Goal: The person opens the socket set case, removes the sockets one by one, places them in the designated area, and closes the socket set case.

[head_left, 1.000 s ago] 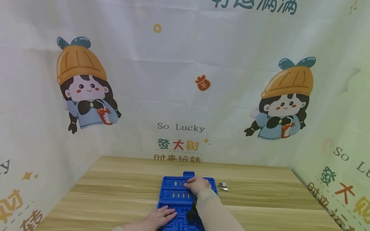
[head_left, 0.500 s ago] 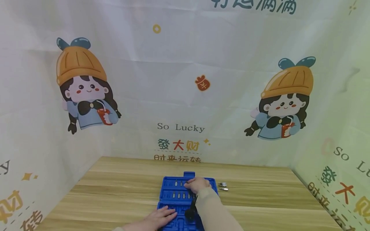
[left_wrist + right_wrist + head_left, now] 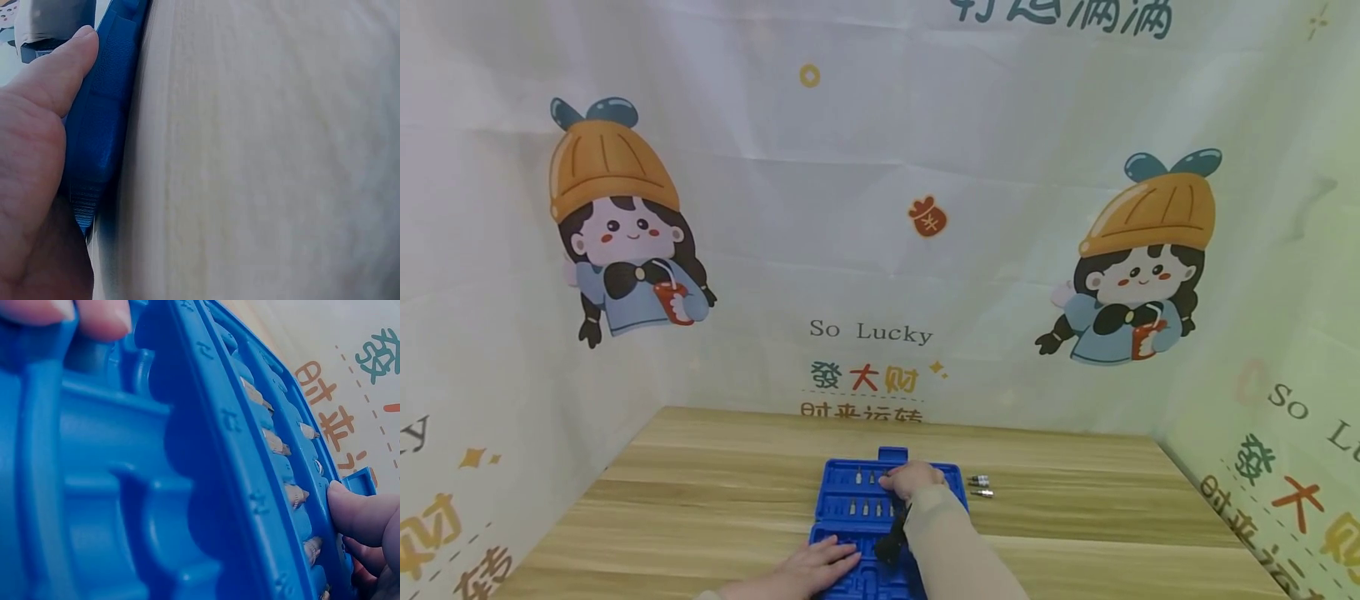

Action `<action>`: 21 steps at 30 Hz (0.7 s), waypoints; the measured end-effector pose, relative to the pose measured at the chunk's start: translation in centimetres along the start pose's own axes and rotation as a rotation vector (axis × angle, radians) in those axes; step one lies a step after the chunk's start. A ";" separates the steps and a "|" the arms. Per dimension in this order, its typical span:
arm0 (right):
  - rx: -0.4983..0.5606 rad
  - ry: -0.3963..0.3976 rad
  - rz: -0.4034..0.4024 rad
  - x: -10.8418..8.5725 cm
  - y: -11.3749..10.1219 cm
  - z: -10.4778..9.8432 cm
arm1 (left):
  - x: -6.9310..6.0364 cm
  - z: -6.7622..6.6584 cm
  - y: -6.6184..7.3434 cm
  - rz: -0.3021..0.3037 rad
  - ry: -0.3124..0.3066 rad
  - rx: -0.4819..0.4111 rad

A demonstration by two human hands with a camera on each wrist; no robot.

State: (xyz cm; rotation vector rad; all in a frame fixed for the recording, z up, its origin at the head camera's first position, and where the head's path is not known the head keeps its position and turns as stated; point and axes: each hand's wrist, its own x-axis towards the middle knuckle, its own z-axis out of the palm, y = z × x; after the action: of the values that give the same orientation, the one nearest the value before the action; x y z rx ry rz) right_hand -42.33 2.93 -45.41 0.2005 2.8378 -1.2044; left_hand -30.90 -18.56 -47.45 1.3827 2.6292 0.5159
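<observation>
A blue plastic bit-socket case (image 3: pixel 832 490) lies unfolded on the table, its far half holding two rows of silver bit sockets (image 3: pixel 866 507). My right hand (image 3: pixel 916 479) is over the far row, thumb and fingertips pinching a bit socket that they mostly hide. In the right wrist view, the right thumb (image 3: pixel 356 509) presses by the slots, beyond a row of seated bit sockets (image 3: pixel 275 442). My left hand (image 3: pixel 811 571) rests with extended fingers on the near half's left side. In the left wrist view, its thumb (image 3: pixel 65 69) lies against the case edge (image 3: pixel 100 134).
Two loose bit sockets, one upper (image 3: pixel 978 481) and one lower (image 3: pixel 982 493), lie on the wooden table (image 3: pixel 1097 500) just right of the case. A printed cloth backdrop (image 3: pixel 752 250) rises behind the table and along both sides. A black device (image 3: pixel 891 542) hangs under the right wrist.
Both hands keep nearly the same places. The right wrist has turned slightly, and the black device under it has shifted a little left.
</observation>
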 end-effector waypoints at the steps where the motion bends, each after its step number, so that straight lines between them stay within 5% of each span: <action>1: 0.001 0.000 0.000 0.0 0.0 0.0 | 0.0 0.0 0.0 0.001 0.002 -0.001; 21: 0.075 0.050 -0.005 -0.2 0.5 0.4 | 0.1 0.4 -0.2 -0.015 0.010 -0.018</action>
State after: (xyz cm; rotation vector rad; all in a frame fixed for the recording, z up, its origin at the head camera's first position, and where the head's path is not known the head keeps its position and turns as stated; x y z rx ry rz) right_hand -42.03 2.95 -46.03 0.2300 2.8388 -1.3259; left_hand -31.01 -18.47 -47.92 1.3576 2.6345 0.5442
